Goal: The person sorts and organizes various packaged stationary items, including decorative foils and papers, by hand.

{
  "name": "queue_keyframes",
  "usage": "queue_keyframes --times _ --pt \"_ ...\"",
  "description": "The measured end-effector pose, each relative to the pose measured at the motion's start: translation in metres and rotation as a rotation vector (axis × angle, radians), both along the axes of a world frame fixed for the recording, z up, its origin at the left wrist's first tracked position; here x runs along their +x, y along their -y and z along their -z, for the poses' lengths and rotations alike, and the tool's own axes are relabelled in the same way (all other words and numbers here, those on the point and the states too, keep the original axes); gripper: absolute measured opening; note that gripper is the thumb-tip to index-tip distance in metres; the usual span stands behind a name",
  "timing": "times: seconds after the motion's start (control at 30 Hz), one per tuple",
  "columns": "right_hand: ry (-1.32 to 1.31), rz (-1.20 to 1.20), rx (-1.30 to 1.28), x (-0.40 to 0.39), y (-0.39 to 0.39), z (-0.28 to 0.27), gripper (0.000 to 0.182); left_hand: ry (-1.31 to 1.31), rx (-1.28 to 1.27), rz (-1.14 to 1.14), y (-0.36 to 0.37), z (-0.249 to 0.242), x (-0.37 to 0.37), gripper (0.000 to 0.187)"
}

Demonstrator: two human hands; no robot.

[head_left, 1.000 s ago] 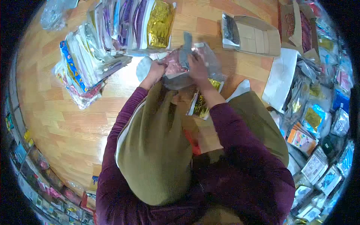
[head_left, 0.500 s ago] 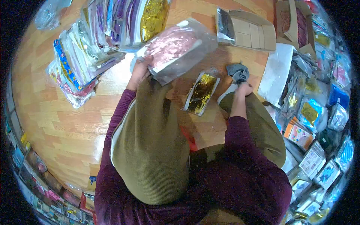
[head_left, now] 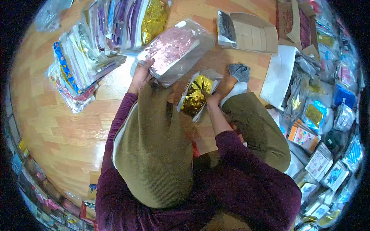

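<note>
My left hand (head_left: 142,74) is closed on the near left corner of a clear plastic packet of pink foil (head_left: 175,48), holding it tilted above the floor. Between my knees, a smaller clear packet of gold foil (head_left: 196,92) has its foil crumpled and shining. At its right edge is my right hand (head_left: 212,99), its fingers closed on the packet; the fingertips are partly lost against the foil. Beyond my right trouser leg shows a grey knitted piece (head_left: 239,72), like a sock, with no hand on it.
Rows of flat plastic packets (head_left: 83,54) lie on the wood floor at the left. An open cardboard box (head_left: 254,32) stands ahead, with another box (head_left: 291,23) to its right. A white sheet (head_left: 278,77) and heaped packets (head_left: 314,115) line the right side.
My right hand has let go of the grey knitted piece and moved left onto the gold foil packet, which has shifted slightly left and crumpled. My left hand still holds the pink packet.
</note>
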State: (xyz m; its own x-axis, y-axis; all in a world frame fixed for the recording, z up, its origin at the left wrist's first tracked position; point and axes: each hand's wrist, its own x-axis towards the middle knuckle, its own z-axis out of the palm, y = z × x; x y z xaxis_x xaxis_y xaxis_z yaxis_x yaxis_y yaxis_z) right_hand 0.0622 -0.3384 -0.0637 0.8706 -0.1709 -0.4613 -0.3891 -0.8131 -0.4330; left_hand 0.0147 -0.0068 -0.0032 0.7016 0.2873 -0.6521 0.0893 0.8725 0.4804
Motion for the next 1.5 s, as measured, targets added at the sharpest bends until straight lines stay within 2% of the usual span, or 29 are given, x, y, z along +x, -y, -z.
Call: queue_keyframes --times 0.03,0.07,0.1,0.2,0.27,0.33,0.37,0.43,0.47,0.5,0.53,0.63,0.67,0.7,0.73,0.77,0.8,0.87,0.9,0.97,1.0,1.13,1.23,1.27,1.3,1.33,1.4,1.43,1.5 --pt "0.032 0.049 0.293 0.002 0.009 0.022 0.053 0.006 0.005 -0.012 0.0 -0.001 0.002 0.032" --pt "-0.255 0.139 0.672 0.009 0.005 0.01 0.046 0.028 0.024 -0.034 0.001 -0.003 0.003 0.032" --pt "-0.261 0.129 0.673 0.016 -0.002 -0.009 0.046 0.048 0.041 -0.056 0.001 -0.002 0.001 0.032" --pt "-0.562 0.264 1.079 0.033 -0.036 -0.092 0.035 0.005 0.033 -0.007 -0.002 0.006 -0.001 0.029" --pt "-0.563 0.316 1.188 0.038 -0.049 -0.099 0.035 0.019 0.04 0.031 0.002 -0.004 0.003 0.025" --pt "-0.539 0.406 1.34 0.044 -0.075 -0.099 0.036 -0.01 0.142 0.109 -0.004 0.048 -0.007 0.023" --pt "-0.593 0.503 1.33 0.047 -0.086 -0.087 0.039 -0.042 0.245 0.194 -0.004 0.066 -0.01 0.022" --pt "-0.5 0.494 1.048 0.049 -0.138 -0.115 0.04 -0.068 0.3 0.206 0.004 0.032 -0.005 0.021" --pt "-0.506 0.491 1.05 0.054 -0.146 -0.105 0.04 -0.101 0.365 0.218 0.005 0.018 -0.005 0.021" --pt "-0.484 0.478 1.229 0.059 -0.155 -0.089 0.04 -0.081 0.502 0.246 0.004 0.02 -0.008 0.022" --pt "-0.461 0.468 1.407 0.062 -0.164 -0.076 0.041 -0.143 0.443 0.261 0.004 0.024 -0.01 0.021" --pt "-0.342 0.469 1.259 0.071 -0.173 -0.039 0.037 -0.18 0.477 0.362 -0.007 0.035 -0.02 0.023" --pt "-0.182 -0.006 1.076 0.077 -0.145 0.049 0.039 -0.151 0.297 0.345 -0.012 0.041 -0.02 0.029" --pt "-0.183 -0.002 1.071 0.073 -0.145 0.043 0.039 -0.118 0.117 0.325 -0.013 0.046 -0.019 0.034" --pt "-0.009 -0.032 0.971 0.067 -0.152 0.023 0.04 0.034 -0.058 0.089 -0.003 0.009 -0.009 0.046" --pt "0.163 -0.063 0.868 0.065 -0.165 0.003 0.042 0.035 -0.06 0.089 -0.005 -0.003 -0.007 0.046" --pt "-0.057 0.243 1.056 0.069 -0.181 -0.014 0.035 0.054 -0.06 0.09 -0.006 -0.011 -0.006 0.049" --pt "-0.024 0.185 0.916 0.067 -0.175 -0.006 0.036 0.119 -0.075 0.056 -0.001 -0.031 -0.004 0.054" --pt "0.01 0.126 0.775 0.067 -0.173 -0.003 0.037 0.122 -0.073 0.059 -0.004 -0.011 -0.007 0.054" --pt "-0.045 0.159 0.833 0.066 -0.174 -0.02 0.045 -0.09 0.706 0.443 -0.007 0.045 -0.014 0.049" --pt "-0.106 0.192 0.888 0.064 -0.174 -0.033 0.055 -0.173 0.654 0.376 -0.001 0.018 -0.009 0.043" --pt "-0.119 0.14 0.751 0.057 -0.166 -0.09 0.046 -0.139 0.648 0.344 0.001 -0.009 -0.015 0.039" --pt "0.066 0.085 0.581 0.046 -0.147 -0.092 0.055 -0.137 0.605 0.264 -0.006 -0.026 -0.039 0.045" --pt "-0.176 0.227 0.806 0.041 -0.137 -0.076 0.057 -0.161 0.367 0.192 -0.007 -0.053 -0.042 0.044" --pt "-0.424 0.368 1.028 0.035 -0.132 -0.067 0.06 -0.305 0.364 0.233 -0.012 -0.076 -0.042 0.044" --pt "-0.41 0.378 1.029 0.028 -0.143 -0.086 0.06 -0.235 0.283 0.136 -0.012 -0.076 -0.049 0.044" --pt "-0.541 0.251 1.609 0.023 -0.173 -0.127 0.057 -0.157 0.208 0.041 -0.015 -0.07 -0.057 0.044" --pt "-0.537 0.249 1.615 0.029 -0.182 -0.141 0.057 -0.061 0.193 -0.034 -0.016 -0.065 -0.06 0.044" --pt "-0.62 -0.083 1.547 0.042 -0.198 -0.168 0.061 0.037 0.186 -0.11 -0.021 -0.068 -0.059 0.045"
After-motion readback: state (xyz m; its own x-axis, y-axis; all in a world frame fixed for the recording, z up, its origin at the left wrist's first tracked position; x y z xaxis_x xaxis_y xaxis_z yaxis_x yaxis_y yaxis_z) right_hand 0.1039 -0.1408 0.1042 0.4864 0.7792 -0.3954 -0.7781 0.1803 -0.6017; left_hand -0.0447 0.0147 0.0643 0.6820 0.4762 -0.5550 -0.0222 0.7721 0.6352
